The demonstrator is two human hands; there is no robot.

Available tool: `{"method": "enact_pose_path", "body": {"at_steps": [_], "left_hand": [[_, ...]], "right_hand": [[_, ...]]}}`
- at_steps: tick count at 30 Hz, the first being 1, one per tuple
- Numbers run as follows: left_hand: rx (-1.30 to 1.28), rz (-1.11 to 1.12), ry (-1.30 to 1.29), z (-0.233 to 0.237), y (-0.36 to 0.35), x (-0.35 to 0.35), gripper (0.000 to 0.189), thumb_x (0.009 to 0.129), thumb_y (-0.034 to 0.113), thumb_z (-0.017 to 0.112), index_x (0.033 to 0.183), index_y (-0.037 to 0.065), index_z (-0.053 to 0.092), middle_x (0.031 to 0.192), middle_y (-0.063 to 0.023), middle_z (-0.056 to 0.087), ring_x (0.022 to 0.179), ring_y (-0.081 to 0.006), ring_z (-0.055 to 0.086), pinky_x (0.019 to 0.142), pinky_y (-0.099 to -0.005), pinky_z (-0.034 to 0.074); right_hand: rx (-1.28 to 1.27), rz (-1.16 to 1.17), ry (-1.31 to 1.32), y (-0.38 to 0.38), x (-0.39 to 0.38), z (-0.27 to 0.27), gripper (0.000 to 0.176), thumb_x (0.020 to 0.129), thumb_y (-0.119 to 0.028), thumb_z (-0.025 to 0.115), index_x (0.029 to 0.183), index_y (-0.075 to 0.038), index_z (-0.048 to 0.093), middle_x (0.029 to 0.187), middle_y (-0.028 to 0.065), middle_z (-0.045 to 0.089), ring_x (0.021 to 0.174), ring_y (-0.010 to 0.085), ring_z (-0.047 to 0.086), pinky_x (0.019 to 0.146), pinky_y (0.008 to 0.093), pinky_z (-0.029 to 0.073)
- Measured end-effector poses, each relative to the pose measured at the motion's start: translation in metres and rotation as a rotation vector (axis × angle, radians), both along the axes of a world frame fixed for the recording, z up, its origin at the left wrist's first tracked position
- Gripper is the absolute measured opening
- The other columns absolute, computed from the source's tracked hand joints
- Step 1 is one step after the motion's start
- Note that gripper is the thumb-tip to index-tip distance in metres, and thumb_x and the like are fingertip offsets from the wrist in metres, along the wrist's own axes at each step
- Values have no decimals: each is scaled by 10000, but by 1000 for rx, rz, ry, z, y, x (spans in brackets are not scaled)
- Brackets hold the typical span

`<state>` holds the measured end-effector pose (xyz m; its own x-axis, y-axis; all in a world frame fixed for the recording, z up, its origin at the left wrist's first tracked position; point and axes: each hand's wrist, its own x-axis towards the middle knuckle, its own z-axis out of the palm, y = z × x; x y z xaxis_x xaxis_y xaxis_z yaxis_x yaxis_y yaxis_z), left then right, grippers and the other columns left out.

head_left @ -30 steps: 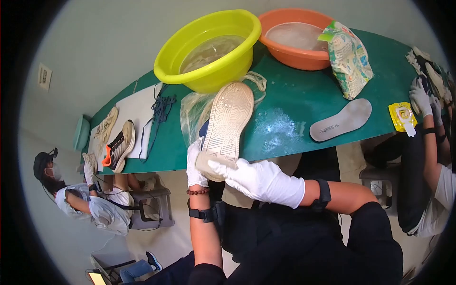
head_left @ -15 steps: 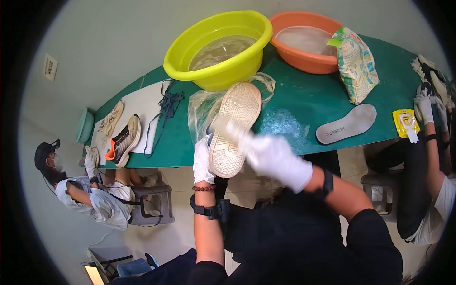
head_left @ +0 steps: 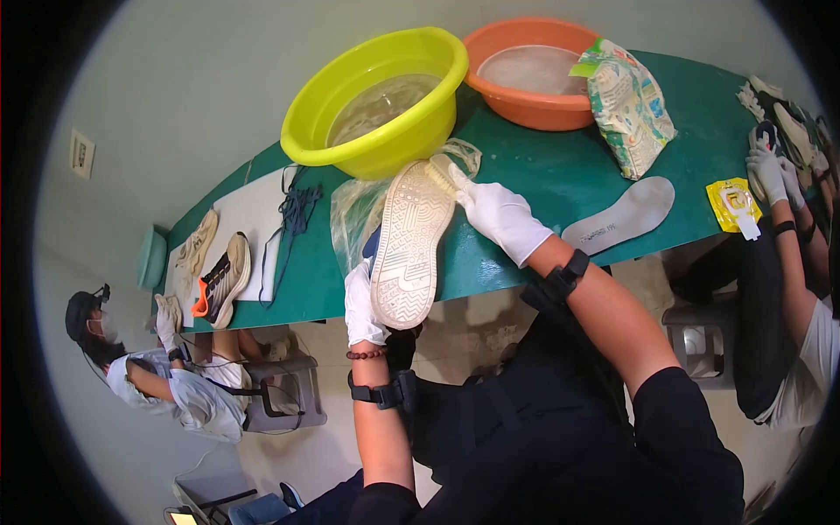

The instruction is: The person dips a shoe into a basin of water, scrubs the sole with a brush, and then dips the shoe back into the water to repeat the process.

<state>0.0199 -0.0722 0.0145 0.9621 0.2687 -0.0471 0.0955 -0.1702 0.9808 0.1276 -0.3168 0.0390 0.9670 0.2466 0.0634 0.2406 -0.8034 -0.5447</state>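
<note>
A shoe [head_left: 411, 245] is held up with its pale patterned sole facing me, and a bit of blue upper shows at its left side. My left hand [head_left: 360, 302], in a white glove, is closed around the shoe from behind, low on its left side; some of the fingers are hidden. My gloved right hand [head_left: 503, 219] grips a cream scrubbing brush [head_left: 444, 175], whose bristles meet the sole's upper right edge. Behind the shoe lies a clear plastic bag [head_left: 354, 219]. To the right rests a grey insole [head_left: 626, 214].
A yellow-green basin [head_left: 302, 136] and an orange basin [head_left: 490, 96] hold cloudy water. Beside them stands a detergent bag [head_left: 630, 109]. Dark laces [head_left: 299, 210] and a sneaker [head_left: 226, 280] lie left; a yellow wipes pack [head_left: 733, 206] lies right. People work on both sides.
My right hand has moved the brush from the middle of the sole up to its top end. The shoe stands slightly more upright, and the whole view has shifted a little.
</note>
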Motion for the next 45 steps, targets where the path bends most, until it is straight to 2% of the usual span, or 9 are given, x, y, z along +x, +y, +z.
{"method": "enact_pose_path", "body": {"at_steps": [4, 10, 13, 17, 26, 35, 40, 44, 45], "left_hand": [[-373, 59, 72, -9, 4, 4, 321, 996, 170, 438, 986, -39, 682, 897, -90, 712, 727, -146, 669, 658, -286, 542], [-76, -24, 11, -8, 5, 0, 300, 987, 148, 462, 1019, -58, 677, 917, -85, 712, 744, -148, 662, 683, -277, 531], [143, -33, -74, -31, 19, 7, 294, 987, 127, 453, 1021, -65, 673, 920, -95, 712, 759, -153, 658, 695, -276, 524], [-176, 25, 24, -23, 14, 9, 329, 994, 147, 424, 1014, -67, 673, 918, -118, 712, 764, -173, 662, 706, -292, 524], [-178, 79, 41, -18, 9, 8, 395, 990, 172, 382, 1022, -87, 677, 925, -138, 722, 774, -202, 679, 723, -318, 531], [136, 21, 4, -13, 12, 3, 310, 985, 152, 469, 1048, -67, 678, 934, -116, 720, 797, -165, 653, 727, -302, 525], [-45, -11, 76, 0, 6, -4, 291, 982, 146, 486, 1075, -61, 669, 950, -98, 720, 810, -129, 645, 736, -275, 528], [421, -95, -30, 8, 2, -4, 251, 948, 106, 541, 1084, -63, 668, 947, -91, 722, 780, -132, 652, 704, -290, 536], [69, -51, -9, -4, 9, -2, 251, 939, 101, 560, 1094, -64, 667, 956, -95, 725, 772, -131, 661, 689, -288, 538]], "right_hand": [[43, 132, 16, 0, -36, 32, 535, 993, -391, 457, 1511, -381, 322, 871, 231, 684, 787, 418, 679, 742, 512, 551], [30, 271, -190, 27, -67, 34, 557, 975, -350, 488, 1514, -315, 350, 725, 185, 656, 655, 372, 671, 613, 480, 554], [-88, 118, -12, 27, -17, 36, 572, 962, -303, 457, 1522, -269, 343, 872, 157, 709, 773, 343, 699, 690, 474, 556], [-22, 70, 200, 22, 34, 24, 535, 1008, -370, 371, 1524, -236, 331, 1258, 171, 631, 1114, 352, 626, 940, 467, 491], [75, -74, 272, 20, 4, 17, 572, 991, -385, 352, 1540, -244, 276, 1286, 223, 600, 1162, 417, 586, 995, 496, 449], [226, 15, 32, 47, -111, 6, 648, 949, -312, 523, 1545, -230, 283, 706, 248, 647, 649, 451, 650, 629, 549, 524], [282, 244, -53, 32, -161, 10, 629, 947, -211, 564, 1533, -222, 337, 750, 204, 663, 618, 394, 642, 608, 495, 532], [420, 450, 83, -5, -157, 13, 620, 952, -191, 573, 1529, -177, 348, 819, 219, 665, 633, 383, 646, 618, 446, 548], [719, 414, 168, -4, -152, 3, 581, 989, -209, 522, 1536, -175, 330, 787, 151, 645, 567, 303, 601, 554, 398, 514]]}}
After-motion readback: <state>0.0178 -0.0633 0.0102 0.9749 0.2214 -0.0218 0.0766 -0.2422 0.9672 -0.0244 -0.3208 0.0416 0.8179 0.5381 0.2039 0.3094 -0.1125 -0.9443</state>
